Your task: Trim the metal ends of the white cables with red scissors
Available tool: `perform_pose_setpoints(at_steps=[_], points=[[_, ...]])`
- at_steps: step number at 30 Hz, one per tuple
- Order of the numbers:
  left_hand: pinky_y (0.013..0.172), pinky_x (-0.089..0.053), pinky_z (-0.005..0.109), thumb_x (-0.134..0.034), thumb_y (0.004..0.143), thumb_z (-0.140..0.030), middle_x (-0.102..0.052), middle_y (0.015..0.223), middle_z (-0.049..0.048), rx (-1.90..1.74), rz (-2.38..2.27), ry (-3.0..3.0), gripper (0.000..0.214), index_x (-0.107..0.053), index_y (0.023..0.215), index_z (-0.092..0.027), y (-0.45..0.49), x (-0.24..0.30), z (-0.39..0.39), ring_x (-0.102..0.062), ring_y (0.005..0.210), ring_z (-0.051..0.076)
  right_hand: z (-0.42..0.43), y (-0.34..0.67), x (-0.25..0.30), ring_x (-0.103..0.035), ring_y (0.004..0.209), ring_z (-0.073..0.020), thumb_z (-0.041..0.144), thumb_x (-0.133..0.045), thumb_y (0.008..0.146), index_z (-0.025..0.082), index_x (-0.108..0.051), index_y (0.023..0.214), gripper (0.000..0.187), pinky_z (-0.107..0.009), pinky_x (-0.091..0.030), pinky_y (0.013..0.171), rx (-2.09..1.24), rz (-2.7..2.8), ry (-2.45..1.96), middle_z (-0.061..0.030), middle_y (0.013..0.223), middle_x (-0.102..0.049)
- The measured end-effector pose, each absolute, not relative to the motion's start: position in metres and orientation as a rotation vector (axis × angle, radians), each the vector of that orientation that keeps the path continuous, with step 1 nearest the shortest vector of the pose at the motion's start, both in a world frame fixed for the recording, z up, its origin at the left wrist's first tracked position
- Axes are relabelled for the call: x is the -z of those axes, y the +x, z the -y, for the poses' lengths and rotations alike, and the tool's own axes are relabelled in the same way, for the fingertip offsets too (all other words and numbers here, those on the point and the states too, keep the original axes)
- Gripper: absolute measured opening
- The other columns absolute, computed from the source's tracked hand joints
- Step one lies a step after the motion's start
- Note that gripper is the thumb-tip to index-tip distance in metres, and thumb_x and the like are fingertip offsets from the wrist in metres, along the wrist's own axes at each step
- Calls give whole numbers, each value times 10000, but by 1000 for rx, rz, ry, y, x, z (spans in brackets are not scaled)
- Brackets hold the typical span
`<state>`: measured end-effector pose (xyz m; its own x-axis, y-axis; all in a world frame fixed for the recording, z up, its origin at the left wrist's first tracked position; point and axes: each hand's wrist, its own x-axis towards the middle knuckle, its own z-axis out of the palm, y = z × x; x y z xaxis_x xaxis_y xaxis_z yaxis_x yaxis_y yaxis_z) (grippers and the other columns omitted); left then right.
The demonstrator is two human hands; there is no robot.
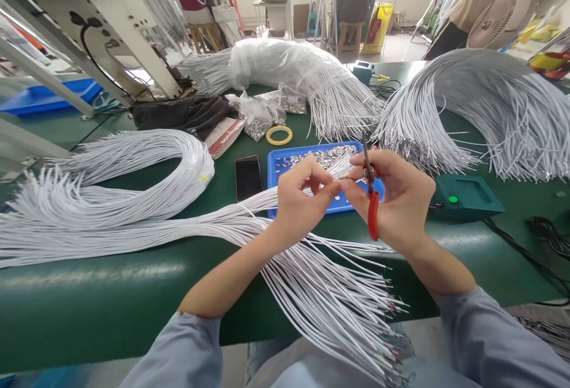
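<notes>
Over the blue tray [272, 195], my left hand [303, 195] pinches the end of a white cable between thumb and fingers. Its tip is too small to make out. My right hand [396, 198] meets it there, thumb and fingertip closed at the same cable end. Red-handled snips [373, 215] are tucked in my right hand, blades pointing up and away. Small metal pieces [307, 155] and some finished-looking cable ends lie in the tray. A bundle of white cables [320, 287] passes under my left forearm, its stripped coloured wire ends fanned toward my lap.
A coiled cable bundle [178, 198] lies left, a phone [248, 179] beside the tray. Bags of metal parts [258, 120], yellow tape [279, 135] and large cable bundles [481, 91] stand behind. A green device [467, 195] sits right. Other people are in the background.
</notes>
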<state>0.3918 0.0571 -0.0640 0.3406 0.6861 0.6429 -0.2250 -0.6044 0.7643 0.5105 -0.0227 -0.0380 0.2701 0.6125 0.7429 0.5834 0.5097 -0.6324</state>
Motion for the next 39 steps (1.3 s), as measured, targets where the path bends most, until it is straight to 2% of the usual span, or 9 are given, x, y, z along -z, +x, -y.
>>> perform_pose_setpoints(at_steps=[4,9,16,23,31,36,39], points=[[471,-389,148,-799,758,-353,-572,605,-37,-1429,-369,1773,296,-605,655,-155,390,60,-56,-473,537,43,25,512,33,-604,653,-114,73,-678,751,243,-653,946,260,-271,-493,604,-164,1334,-1098,51,760,-663],[484,-427,161,-762,797,-351,-634,613,-21,-1275,-332,1796,227,-677,709,-159,382,50,-52,-523,531,54,20,524,28,-713,839,-152,137,-688,807,246,-651,996,221,-277,-561,707,-278,1308,-1022,19,897,-741],[534,-482,196,-678,865,-419,-663,607,4,-1140,-303,1774,292,-692,724,-163,381,48,-48,-578,552,86,18,529,27,-711,776,-148,193,-722,793,235,-629,960,196,-264,-553,641,-511,1363,-983,10,862,-724],[471,-427,182,-705,841,-428,-633,591,4,-1158,-325,1771,304,-681,714,-153,382,50,-48,-518,516,69,19,528,27,-630,669,-111,125,-700,761,233,-638,947,224,-259,-526,615,-459,1359,-1019,45,739,-655],[479,-429,136,-754,799,-238,-631,598,-24,-1356,-378,1834,199,-646,659,-146,385,51,-45,-526,525,38,25,523,28,-596,667,-110,78,-676,739,243,-644,948,269,-265,-503,608,-376,1365,-1054,47,740,-642],[461,-423,141,-787,766,-278,-602,578,-28,-1388,-442,1795,251,-623,636,-140,386,53,-48,-503,502,40,31,520,28,-577,641,-101,66,-687,732,260,-659,957,298,-279,-516,650,-302,1384,-1019,56,749,-653],[466,-426,140,-768,785,-264,-628,595,-22,-1313,-389,1753,201,-651,668,-149,382,46,-46,-524,510,43,20,530,28,-608,667,-107,109,-698,752,254,-655,960,256,-278,-521,663,-249,1320,-976,54,743,-654]])
